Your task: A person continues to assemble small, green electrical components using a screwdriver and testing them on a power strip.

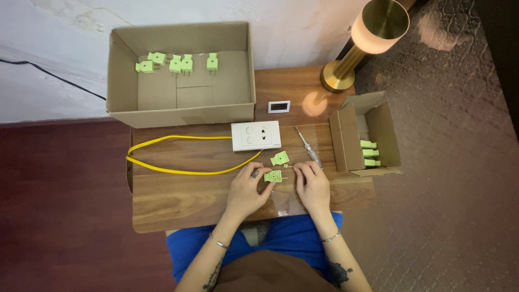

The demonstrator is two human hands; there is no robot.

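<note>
The left hand (246, 189) pinches an opened green plug half (273, 176) on the worktop (178, 200); the right hand (312, 184) fingers a tiny part beside it. Its cover (279, 158) lies apart, so assembly looks unfinished.

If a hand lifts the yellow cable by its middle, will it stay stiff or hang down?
The yellow cable lies in a loose loop on the wooden table, so it probably bends and sags. It looks thin, so likely light. One end runs toward the white socket plate, which might drag along.
</note>
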